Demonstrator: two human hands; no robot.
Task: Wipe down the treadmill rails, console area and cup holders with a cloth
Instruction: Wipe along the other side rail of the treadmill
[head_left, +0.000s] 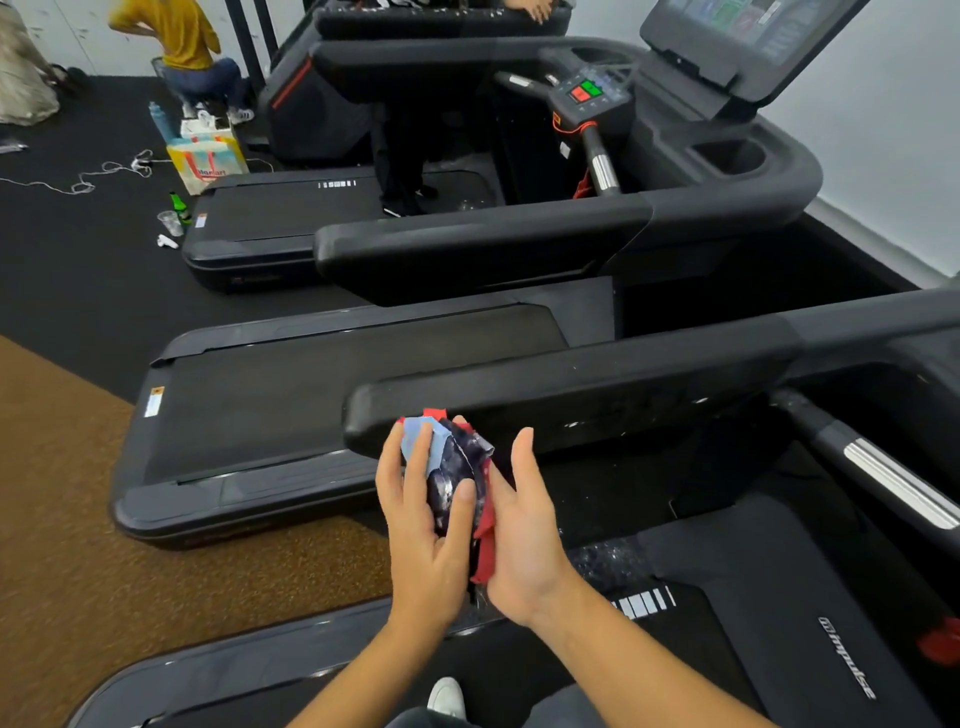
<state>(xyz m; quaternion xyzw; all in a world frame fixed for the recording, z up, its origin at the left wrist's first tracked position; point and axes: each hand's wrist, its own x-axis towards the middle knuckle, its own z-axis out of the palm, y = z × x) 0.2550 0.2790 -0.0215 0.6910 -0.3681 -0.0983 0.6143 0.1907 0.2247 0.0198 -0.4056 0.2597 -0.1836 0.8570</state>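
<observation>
A bunched cloth (457, 473), dark blue with light blue and red patches, sits between both my hands. My left hand (423, 525) wraps its fingers and thumb around the bundle. My right hand (524, 535) presses flat against the cloth's right side with the fingers extended. Both hands hover just below the end of the black left rail (545, 405) of the treadmill I stand on. That rail shows pale smudges. A chrome-banded handlebar (893, 483) is at the right.
A second treadmill (322, 374) lies to the left, with its rail (467, 239), cup holder (727, 156) and console buttons (587, 93). Farther back a person in a yellow top (182, 36) bends near a bag (208, 156), bottles and cables on the floor.
</observation>
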